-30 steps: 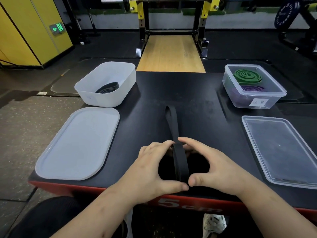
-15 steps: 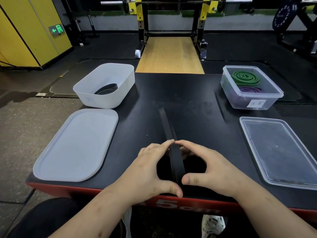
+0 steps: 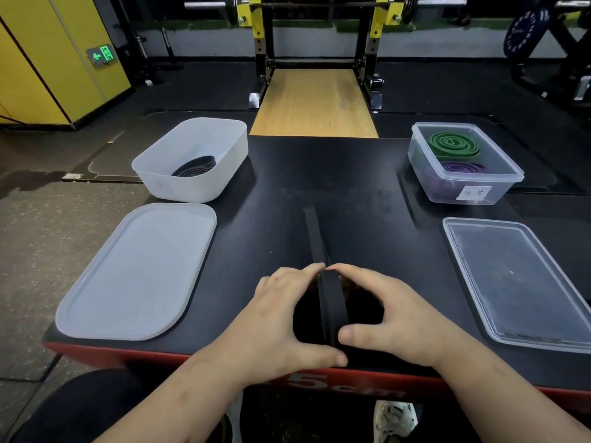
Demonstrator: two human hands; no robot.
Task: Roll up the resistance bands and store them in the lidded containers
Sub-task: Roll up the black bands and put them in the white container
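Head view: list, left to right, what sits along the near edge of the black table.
white lid → left hand → black band roll → right hand → clear lid

Black band (image 3: pixel 331 302) part-rolled, standing on edge; unrolled tail lies flat beyond.

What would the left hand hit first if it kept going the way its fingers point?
The left hand grips the black band roll, so that comes first; just beyond it, probably the fingertips of the right hand.
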